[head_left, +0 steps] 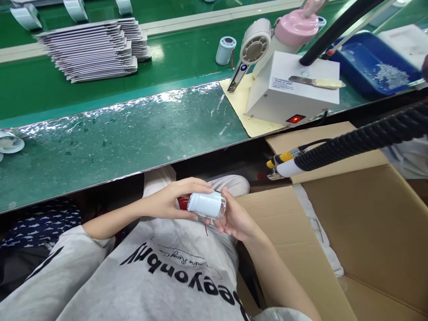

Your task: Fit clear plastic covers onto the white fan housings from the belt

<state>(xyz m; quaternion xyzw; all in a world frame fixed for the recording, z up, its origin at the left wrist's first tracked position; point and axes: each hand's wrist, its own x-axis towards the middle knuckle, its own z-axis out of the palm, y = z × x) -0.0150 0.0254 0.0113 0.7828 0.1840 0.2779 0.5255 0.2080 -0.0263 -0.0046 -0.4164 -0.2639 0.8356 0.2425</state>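
A light-blue cylinder (pixel 206 205) with a clear end is held sideways in front of my shirt, with a thin dark red wire hanging below it. My left hand (pixel 180 194) grips its left end, fingers over the top and thumb underneath. Around the clear right end, the fingers of my right hand (pixel 236 217) are closed. On the green bench stands a similar light-blue cylinder (pixel 224 51), upright, with a red wire at its side.
A white box device (pixel 294 91) with a lit red switch bears a knife (pixel 317 82). Beside it are a handheld fan (pixel 256 44) and pink-lidded bottle (pixel 296 29). A black hose (pixel 364 138) crosses above an open carton (pixel 374 214). Folded cards (pixel 93 49) lie stacked at left.
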